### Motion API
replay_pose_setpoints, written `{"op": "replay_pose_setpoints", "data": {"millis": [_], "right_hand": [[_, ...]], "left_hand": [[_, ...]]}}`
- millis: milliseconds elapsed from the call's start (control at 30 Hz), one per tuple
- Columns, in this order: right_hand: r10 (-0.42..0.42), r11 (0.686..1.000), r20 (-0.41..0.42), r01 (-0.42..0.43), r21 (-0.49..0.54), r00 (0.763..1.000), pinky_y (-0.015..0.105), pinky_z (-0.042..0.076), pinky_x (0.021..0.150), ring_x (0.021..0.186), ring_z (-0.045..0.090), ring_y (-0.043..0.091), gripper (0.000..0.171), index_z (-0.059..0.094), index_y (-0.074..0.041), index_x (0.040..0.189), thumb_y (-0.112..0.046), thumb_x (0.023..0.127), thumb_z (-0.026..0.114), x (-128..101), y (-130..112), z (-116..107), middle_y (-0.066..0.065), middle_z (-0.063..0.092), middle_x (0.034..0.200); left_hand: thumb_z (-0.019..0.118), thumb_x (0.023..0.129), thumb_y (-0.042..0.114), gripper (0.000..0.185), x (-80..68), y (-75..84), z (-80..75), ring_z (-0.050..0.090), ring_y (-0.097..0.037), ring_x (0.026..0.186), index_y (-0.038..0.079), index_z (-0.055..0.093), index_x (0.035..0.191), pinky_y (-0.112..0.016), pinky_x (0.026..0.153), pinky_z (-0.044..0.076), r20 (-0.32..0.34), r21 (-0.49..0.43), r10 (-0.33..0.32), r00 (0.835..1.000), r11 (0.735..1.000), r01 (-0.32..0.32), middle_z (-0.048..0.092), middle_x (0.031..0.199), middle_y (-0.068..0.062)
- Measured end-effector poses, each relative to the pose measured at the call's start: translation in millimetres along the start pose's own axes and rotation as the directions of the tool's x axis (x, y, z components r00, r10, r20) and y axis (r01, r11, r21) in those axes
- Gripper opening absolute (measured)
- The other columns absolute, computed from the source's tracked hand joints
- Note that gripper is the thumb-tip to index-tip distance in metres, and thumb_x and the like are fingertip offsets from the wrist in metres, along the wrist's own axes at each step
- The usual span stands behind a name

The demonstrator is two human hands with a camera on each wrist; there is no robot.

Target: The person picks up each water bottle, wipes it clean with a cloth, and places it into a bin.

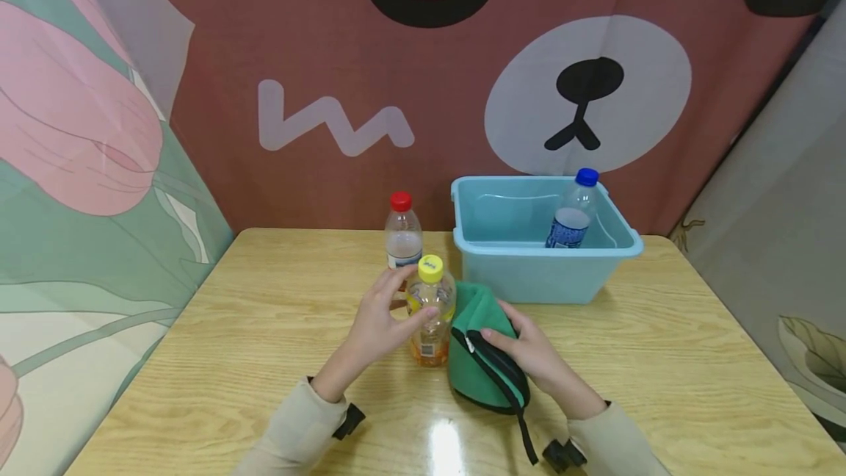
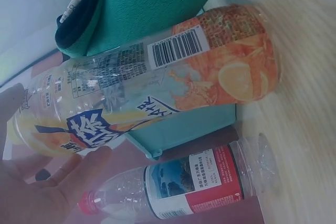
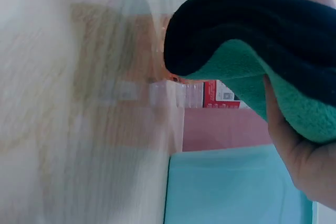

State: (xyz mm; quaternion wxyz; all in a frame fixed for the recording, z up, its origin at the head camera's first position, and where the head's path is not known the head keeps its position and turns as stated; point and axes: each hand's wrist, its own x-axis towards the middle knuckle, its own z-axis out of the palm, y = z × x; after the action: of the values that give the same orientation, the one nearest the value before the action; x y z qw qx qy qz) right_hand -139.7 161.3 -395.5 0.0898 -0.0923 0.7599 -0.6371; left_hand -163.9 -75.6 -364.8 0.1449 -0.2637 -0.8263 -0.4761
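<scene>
the left hand (image 1: 380, 322) has its fingers curled round the yellow-capped bottle (image 1: 430, 311), which stands upright on the table (image 1: 264, 358) just in front of the red-capped bottle (image 1: 403, 239). the right hand (image 1: 529, 351) pinches the green pouch (image 1: 485, 358) touching that bottle's right side. better to grip the bottle low and hold the pouch mouth wide. blue bin (image 1: 529, 270) behind.

Both forearms reach forward, left grip (image 1: 380, 322) with fingers spread and curled, right grip (image 1: 529, 350) clasping.
</scene>
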Motion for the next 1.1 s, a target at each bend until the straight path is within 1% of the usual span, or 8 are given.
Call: {"op": "replay_pose_setpoints", "data": {"millis": [100, 233, 467, 533, 633, 767, 967, 1100], "right_hand": [[0.005, 0.999, -0.021, -0.004, 0.033, 1.000, 0.038, 0.038, 0.097, 0.119, 0.042, 0.033, 0.059, 0.030, 0.000, 0.140, -0.010, 0.089, 0.058, -2.3, -2.5, -3.7, 0.023, 0.039, 0.135], [0.005, 0.999, -0.049, -0.003, 0.047, 0.999, 0.033, 0.040, 0.093, 0.115, 0.045, 0.029, 0.058, 0.030, 0.001, 0.139, -0.010, 0.089, 0.057, -4.8, -7.5, -8.3, 0.023, 0.042, 0.132], [-0.028, 0.998, -0.108, 0.033, 0.050, 0.994, 0.021, 0.043, 0.087, 0.105, 0.051, 0.008, 0.056, 0.029, -0.001, 0.140, -0.012, 0.091, 0.055, -8.4, -20.3, -15.5, 0.021, 0.042, 0.133], [-0.047, 0.997, -0.117, 0.053, 0.051, 0.992, 0.019, 0.043, 0.088, 0.105, 0.050, 0.003, 0.056, 0.029, -0.002, 0.141, -0.012, 0.092, 0.054, -8.9, -24.8, -16.5, 0.021, 0.040, 0.135], [-0.079, 0.995, -0.124, 0.086, 0.050, 0.989, 0.017, 0.042, 0.088, 0.105, 0.049, -0.001, 0.056, 0.028, -0.002, 0.141, -0.012, 0.092, 0.053, -9.1, -30.0, -16.8, 0.020, 0.038, 0.137], [-0.129, 0.988, -0.126, 0.138, 0.070, 0.984, 0.018, 0.043, 0.087, 0.105, 0.050, 0.001, 0.055, 0.028, 0.001, 0.141, -0.011, 0.093, 0.052, -8.8, -33.8, -17.4, 0.016, 0.042, 0.133], [-0.195, 0.972, -0.124, 0.209, 0.107, 0.973, 0.022, 0.047, 0.085, 0.102, 0.054, 0.007, 0.053, 0.029, 0.004, 0.138, -0.009, 0.093, 0.052, -10.5, -42.4, -16.6, -0.005, 0.052, 0.117], [-0.217, 0.965, -0.120, 0.231, 0.123, 0.969, 0.022, 0.047, 0.085, 0.103, 0.054, 0.008, 0.051, 0.031, 0.004, 0.138, -0.008, 0.092, 0.051, -10.6, -46.9, -14.5, -0.008, 0.053, 0.116]], "left_hand": [[0.074, 0.077, 0.020, 0.059, 0.1, 0.1, -0.7, 0.054, -0.022, 0.099, 0.004, 0.049, 0.127, -0.022, 0.068, 0.053, 0.009, -0.011, -0.010, 1.000, 1.000, 0.010, 0.051, 0.114, -0.009], [0.073, 0.078, 0.019, 0.058, 0.2, 0.0, -1.4, 0.053, -0.023, 0.101, 0.004, 0.047, 0.128, -0.022, 0.069, 0.053, 0.032, -0.029, -0.017, 0.999, 0.999, 0.018, 0.049, 0.115, -0.010], [0.071, 0.080, 0.018, 0.063, 1.7, -0.2, -3.9, 0.052, -0.023, 0.102, 0.006, 0.040, 0.134, -0.036, 0.070, 0.055, 0.083, -0.047, -0.030, 0.996, 0.998, 0.034, 0.049, 0.117, -0.011], [0.071, 0.080, 0.017, 0.065, 2.5, -0.2, -5.0, 0.052, -0.023, 0.102, 0.006, 0.038, 0.135, -0.036, 0.071, 0.055, 0.101, -0.060, -0.038, 0.994, 0.997, 0.044, 0.049, 0.116, -0.010], [0.070, 0.081, 0.016, 0.064, 4.1, -2.2, -7.0, 0.053, -0.023, 0.101, 0.005, 0.037, 0.134, -0.032, 0.072, 0.054, 0.132, -0.084, -0.033, 0.991, 0.995, 0.044, 0.050, 0.115, -0.010], [0.069, 0.081, 0.013, 0.062, 5.0, -5.2, -10.2, 0.052, -0.028, 0.104, 0.004, 0.036, 0.133, -0.029, 0.074, 0.053, 0.169, -0.131, -0.012, 0.986, 0.991, 0.034, 0.051, 0.117, -0.013], [0.067, 0.083, 0.012, 0.054, 4.7, -6.7, -12.2, 0.051, -0.030, 0.107, 0.004, 0.040, 0.130, -0.030, 0.077, 0.052, 0.194, -0.168, -0.011, 0.981, 0.985, 0.044, 0.050, 0.123, -0.013], [0.066, 0.084, 0.009, 0.053, 5.2, -7.8, -13.0, 0.051, -0.031, 0.109, 0.002, 0.041, 0.130, -0.032, 0.079, 0.052, 0.206, -0.191, 0.001, 0.979, 0.981, 0.039, 0.048, 0.126, -0.015]]}}
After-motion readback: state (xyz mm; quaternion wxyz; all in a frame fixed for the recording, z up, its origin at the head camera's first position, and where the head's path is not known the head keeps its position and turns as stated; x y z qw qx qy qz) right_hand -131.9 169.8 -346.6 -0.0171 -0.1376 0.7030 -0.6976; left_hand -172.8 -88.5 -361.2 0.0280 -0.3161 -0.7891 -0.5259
